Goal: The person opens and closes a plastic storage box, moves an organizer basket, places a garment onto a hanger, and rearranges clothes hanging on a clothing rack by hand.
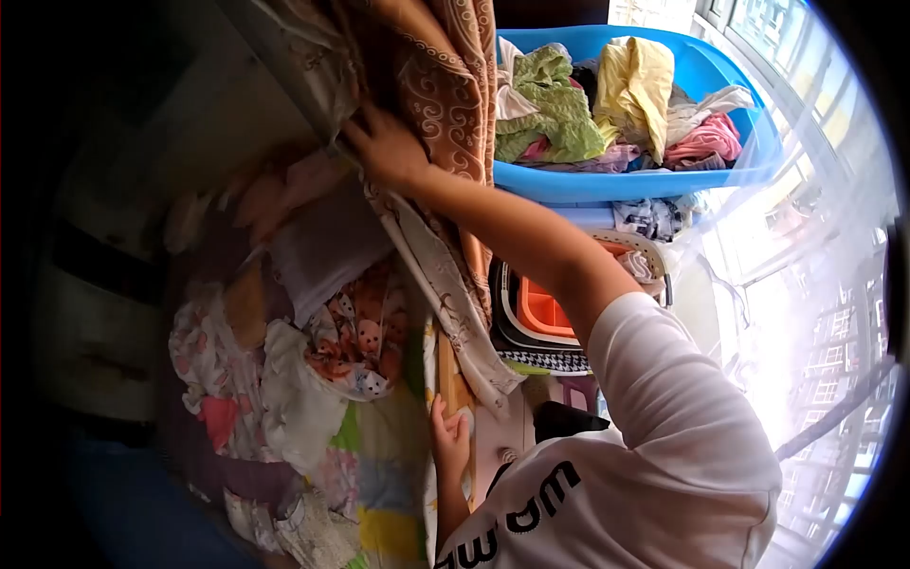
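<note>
My right hand (391, 150) reaches across with its fingers curled on the pale edge of a brown cloth (445, 114) with a swirl pattern, which hangs in folds. My left hand (450, 434) is lower down, beside a wooden rail (445, 365); its fingers are partly spread and nothing shows in them. Left of both hands is a heap of clothes: a white garment (301, 398), a print garment with small animal faces (365, 337) and a pink-patterned piece (223, 351). A forearm (409, 27), seemingly another person's, shows at the top by the cloth; its hand is hidden.
At the upper right a blue tub (607, 182) holds green, yellow and pink clothes. Below it stand stacked baskets, one with an orange tray (545, 308). A sheer white curtain (749, 237) hangs before a barred window at the right. The left side is dark.
</note>
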Motion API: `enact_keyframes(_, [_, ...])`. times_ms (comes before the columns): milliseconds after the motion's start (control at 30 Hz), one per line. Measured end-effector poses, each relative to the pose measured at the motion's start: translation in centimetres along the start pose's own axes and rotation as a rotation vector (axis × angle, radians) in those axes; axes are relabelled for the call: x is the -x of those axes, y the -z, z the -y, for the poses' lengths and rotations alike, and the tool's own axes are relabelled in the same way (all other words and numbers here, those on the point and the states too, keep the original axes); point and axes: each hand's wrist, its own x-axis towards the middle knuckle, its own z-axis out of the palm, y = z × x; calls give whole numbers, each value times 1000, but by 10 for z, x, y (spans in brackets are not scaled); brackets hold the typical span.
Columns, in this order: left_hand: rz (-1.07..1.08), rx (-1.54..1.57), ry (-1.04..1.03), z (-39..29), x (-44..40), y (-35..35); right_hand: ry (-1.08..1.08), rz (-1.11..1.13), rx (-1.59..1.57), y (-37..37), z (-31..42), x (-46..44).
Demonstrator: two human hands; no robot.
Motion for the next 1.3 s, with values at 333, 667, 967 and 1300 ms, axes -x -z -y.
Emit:
enact_keyframes(333, [153,-173,-80,72,73,59,-550,1427,-163,144,133,504])
enact_keyframes(667, [654,-440,-78,207,242,27,-856,1703,-174,259,213,672])
enact_keyframes(967, [778,-740,567,275,333,3,-1082,1863,-969,382,230,769])
enact_keyframes(1300, [856,-298,710,223,459,19,-948,1915,-1387,362,292,874])
